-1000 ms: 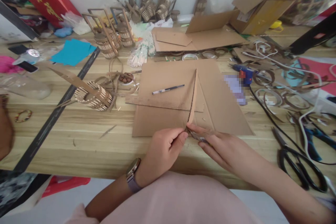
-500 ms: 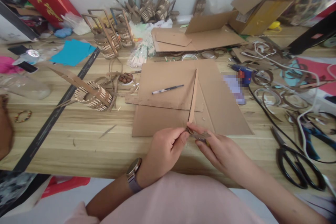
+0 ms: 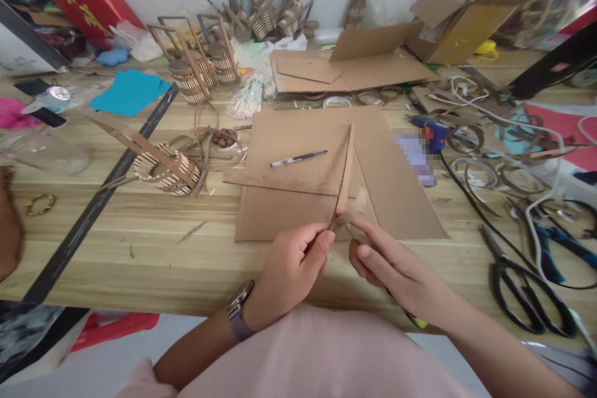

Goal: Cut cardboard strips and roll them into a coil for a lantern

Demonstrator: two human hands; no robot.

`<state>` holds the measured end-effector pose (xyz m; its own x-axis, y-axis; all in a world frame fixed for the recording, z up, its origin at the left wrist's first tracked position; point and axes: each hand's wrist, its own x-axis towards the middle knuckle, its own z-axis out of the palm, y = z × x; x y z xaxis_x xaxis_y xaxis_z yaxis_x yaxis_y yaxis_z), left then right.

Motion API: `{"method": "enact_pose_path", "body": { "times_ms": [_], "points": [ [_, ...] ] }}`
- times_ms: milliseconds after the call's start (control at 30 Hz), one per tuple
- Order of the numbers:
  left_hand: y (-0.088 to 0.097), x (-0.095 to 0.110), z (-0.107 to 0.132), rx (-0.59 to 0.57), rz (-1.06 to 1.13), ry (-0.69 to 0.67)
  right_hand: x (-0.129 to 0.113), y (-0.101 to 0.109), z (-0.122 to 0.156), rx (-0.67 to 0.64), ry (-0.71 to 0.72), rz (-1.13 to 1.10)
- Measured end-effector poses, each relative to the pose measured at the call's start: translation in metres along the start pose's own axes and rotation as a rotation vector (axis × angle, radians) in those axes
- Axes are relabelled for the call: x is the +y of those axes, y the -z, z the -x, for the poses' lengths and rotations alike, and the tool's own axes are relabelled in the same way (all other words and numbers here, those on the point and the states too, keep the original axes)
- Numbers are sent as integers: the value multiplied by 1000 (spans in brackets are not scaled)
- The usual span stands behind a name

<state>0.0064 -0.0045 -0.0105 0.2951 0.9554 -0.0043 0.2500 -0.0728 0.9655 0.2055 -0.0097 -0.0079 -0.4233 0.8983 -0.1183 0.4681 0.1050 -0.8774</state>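
Note:
My left hand (image 3: 298,267) pinches the near end of a narrow cardboard strip (image 3: 345,168) between thumb and fingers. The strip slants up and away over a flat cardboard sheet (image 3: 405,199). Close on the right, my right hand (image 3: 396,267) is closed around what looks like a utility knife (image 3: 421,323). Its yellow end shows below the palm, and a blurred thin blade points at the strip's near end. Most of the handle is hidden by the fingers. A pen (image 3: 298,158) lies on another cardboard piece (image 3: 289,183) beyond my left hand.
A small woven basket (image 3: 168,169) sits at left, with finished-looking lantern-like baskets (image 3: 189,81) behind. Black-handled scissors (image 3: 527,292), blue-handled pliers (image 3: 555,249), a glue gun (image 3: 431,132) and a white cable (image 3: 555,137) crowd the right. Blue sheets (image 3: 128,92) lie at far left.
My right hand has turned and drawn slightly away from my left, and the knife's yellow end now shows below it. My left hand still holds the strip in nearly the same place.

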Motion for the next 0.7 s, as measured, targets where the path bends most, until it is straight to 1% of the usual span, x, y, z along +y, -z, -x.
{"method": "enact_pose_path", "body": {
  "times_ms": [133,233,333,567,700],
  "points": [
    [1,-1,0,20,40,29,-1,3,0,-2,35,172],
    [1,-1,0,23,40,33,-1,4,0,-9,66,226],
    [0,-1,0,24,51,42,-2,4,0,-10,90,243],
    [0,-1,1,20,69,45,-5,5,-2,-34,61,239],
    [0,-1,1,14,68,41,-5,4,-3,-30,84,210]
  ]
}}
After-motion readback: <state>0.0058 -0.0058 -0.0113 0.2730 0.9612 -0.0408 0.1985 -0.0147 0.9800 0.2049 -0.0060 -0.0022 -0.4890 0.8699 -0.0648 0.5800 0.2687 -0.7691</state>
